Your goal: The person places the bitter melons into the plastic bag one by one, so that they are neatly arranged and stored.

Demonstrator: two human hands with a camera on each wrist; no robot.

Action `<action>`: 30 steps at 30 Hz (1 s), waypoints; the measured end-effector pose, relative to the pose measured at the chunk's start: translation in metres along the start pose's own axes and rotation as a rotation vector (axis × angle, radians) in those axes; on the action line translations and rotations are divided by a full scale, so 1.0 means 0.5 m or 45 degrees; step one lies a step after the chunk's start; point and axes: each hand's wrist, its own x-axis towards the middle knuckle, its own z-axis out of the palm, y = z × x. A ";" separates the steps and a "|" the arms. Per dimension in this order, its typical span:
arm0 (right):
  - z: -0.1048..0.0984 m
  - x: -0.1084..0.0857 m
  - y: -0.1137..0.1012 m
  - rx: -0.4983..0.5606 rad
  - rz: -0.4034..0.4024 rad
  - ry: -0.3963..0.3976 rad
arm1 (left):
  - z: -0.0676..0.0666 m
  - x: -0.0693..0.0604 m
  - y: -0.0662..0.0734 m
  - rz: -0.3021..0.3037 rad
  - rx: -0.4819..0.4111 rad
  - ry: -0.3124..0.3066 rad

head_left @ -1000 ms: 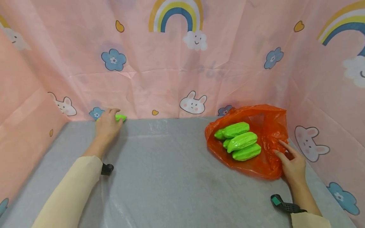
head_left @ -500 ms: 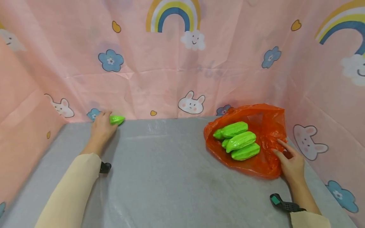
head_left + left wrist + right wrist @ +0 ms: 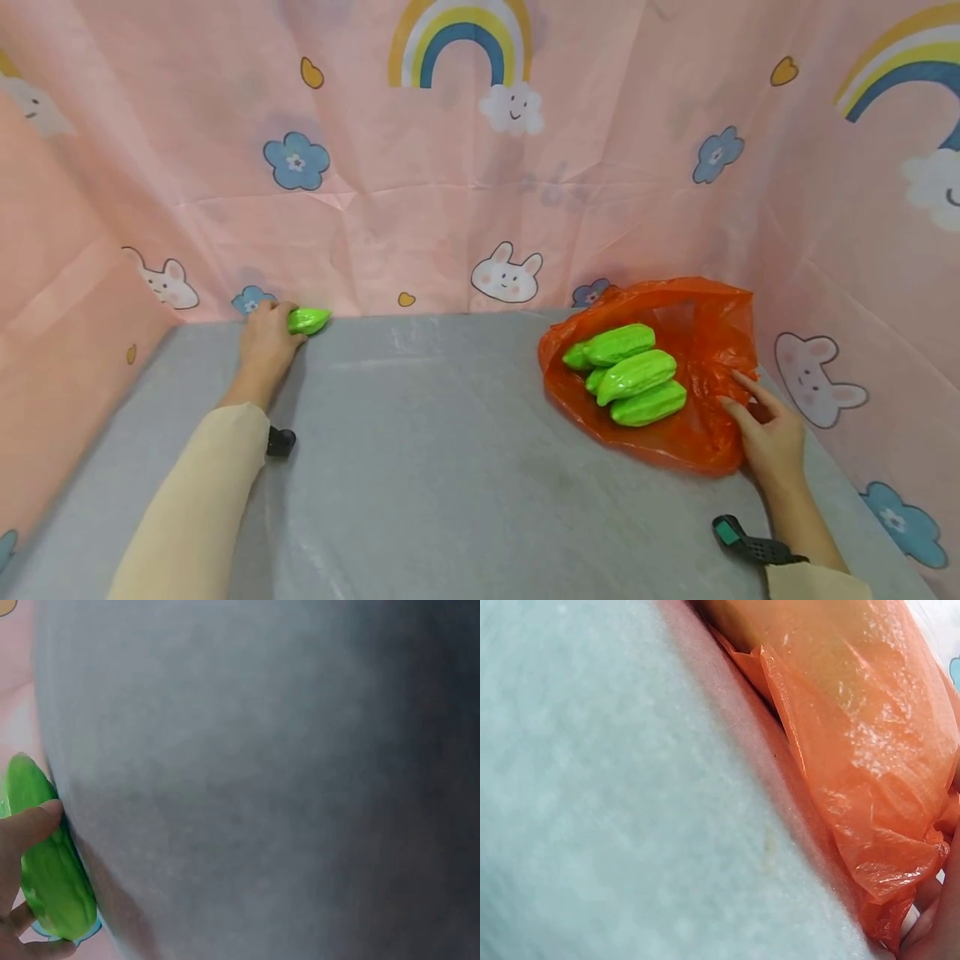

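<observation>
At the back left, my left hand (image 3: 266, 342) grips a glossy green bitter melon (image 3: 309, 321) by the table's far edge. Its ridged length shows between thumb and fingers in the left wrist view, where the bitter melon (image 3: 56, 877) lies against the pink cloth. On the right lies an orange-red plastic bag (image 3: 701, 437), its mouth facing left. Several more bitter melons (image 3: 637, 375) are piled inside. My right hand (image 3: 776, 437) pinches the bag's right side. Bunched plastic (image 3: 900, 877) meets the fingers in the right wrist view; the fingertips are partly hidden.
A grey sheet covers the table (image 3: 420, 467). Pink printed cloth (image 3: 420, 200) rises as walls at the back, left and right. The bag stands close to the back and right walls.
The left hand has shifted slightly left and down along the bitter melon, so more of its pointed end shows. The right hand and the bag keep their place.
</observation>
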 end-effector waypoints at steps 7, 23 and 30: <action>0.000 -0.003 0.001 0.022 -0.002 -0.002 | -0.010 -0.017 -0.001 0.137 -0.047 0.006; -0.004 -0.001 0.001 0.029 0.040 -0.008 | 0.008 -0.055 0.123 0.491 -0.107 0.015; 0.004 -0.001 0.002 0.030 0.024 0.009 | 0.021 -0.077 0.189 0.577 -0.119 -0.015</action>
